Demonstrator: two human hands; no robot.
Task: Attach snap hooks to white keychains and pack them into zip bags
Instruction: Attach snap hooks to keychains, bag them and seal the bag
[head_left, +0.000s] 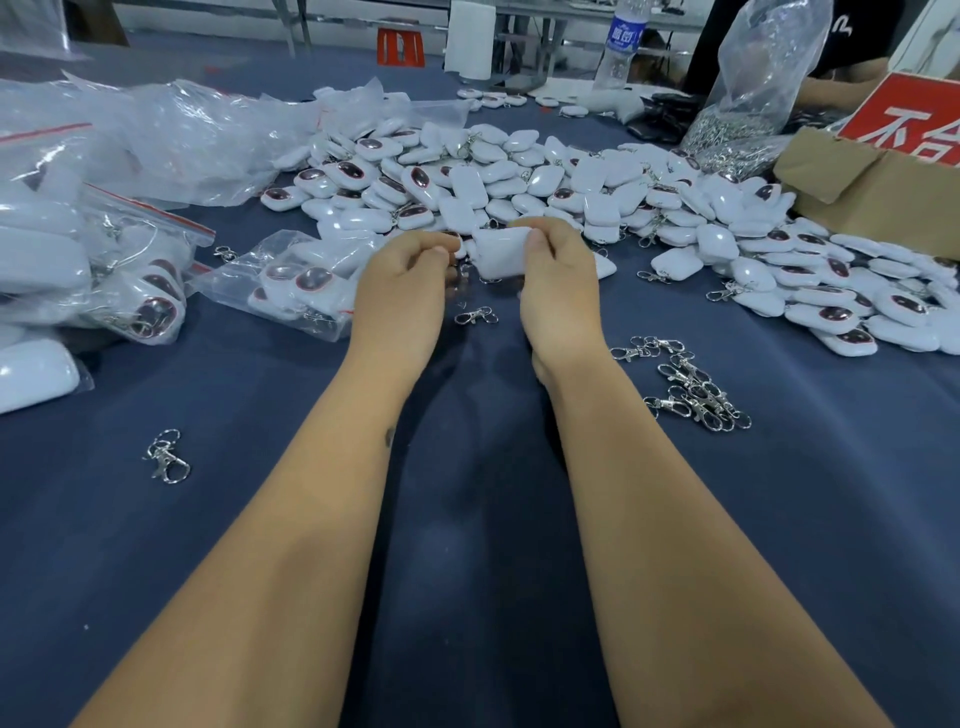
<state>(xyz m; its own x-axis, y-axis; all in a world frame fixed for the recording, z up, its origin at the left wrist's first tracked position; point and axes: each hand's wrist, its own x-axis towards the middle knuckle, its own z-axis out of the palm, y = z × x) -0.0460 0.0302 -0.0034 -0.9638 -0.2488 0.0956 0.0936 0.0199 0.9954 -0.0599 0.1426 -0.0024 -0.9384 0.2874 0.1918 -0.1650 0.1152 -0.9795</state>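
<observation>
Both hands meet over the dark blue table (467, 519). My right hand (558, 291) grips a white keychain (498, 254) by its right side, thumb on top. My left hand (402, 288) has its fingers curled at the keychain's left end, where a bit of metal shows; what it pinches is hidden. A loose snap hook (475, 315) lies just below the hands. Several snap hooks (691, 387) lie in a cluster to the right, and one more snap hook (167, 457) lies at the left. A big heap of white keychains (571, 187) spreads behind the hands.
Filled zip bags (296, 283) and a stack of packed zip bags (78, 260) lie at the left. A clear bag of snap hooks (748, 119), a cardboard box (872, 187) with a red sign and a water bottle (621, 47) stand at the back right.
</observation>
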